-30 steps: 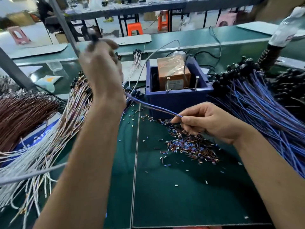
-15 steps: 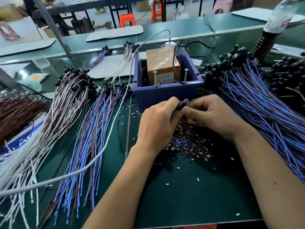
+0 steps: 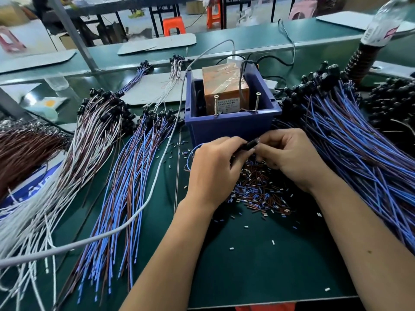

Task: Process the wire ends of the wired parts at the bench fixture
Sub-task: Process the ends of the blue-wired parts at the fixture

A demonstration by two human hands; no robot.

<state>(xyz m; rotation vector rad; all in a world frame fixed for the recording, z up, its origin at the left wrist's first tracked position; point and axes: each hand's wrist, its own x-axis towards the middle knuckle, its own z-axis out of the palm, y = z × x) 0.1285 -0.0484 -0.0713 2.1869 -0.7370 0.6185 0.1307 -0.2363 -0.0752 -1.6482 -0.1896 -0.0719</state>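
Observation:
A blue bin [image 3: 231, 125] holds the bench fixture, an orange block [image 3: 224, 86] with two upright screws at its front. Just in front of the bin my left hand [image 3: 213, 171] and my right hand [image 3: 292, 158] meet over a heap of cut insulation bits [image 3: 258, 191]. Together they pinch one wired part [image 3: 250, 144], a small black cap with a blue and brown wire that loops out to the left of my left hand. How the wire ends lie is hidden by my fingers.
Blue and brown wired parts [image 3: 125, 194] fan out on the green mat at left, beside white-wired ones [image 3: 74, 167] and a brown bundle [image 3: 24, 151]. A large pile of blue wired parts [image 3: 359, 149] fills the right. A grey cable [image 3: 143, 205] crosses the mat. A bottle [image 3: 381, 25] stands far right.
My left hand has come down from high at the left to meet my right hand in front of the bin. Both hands now hold one wired part between them.

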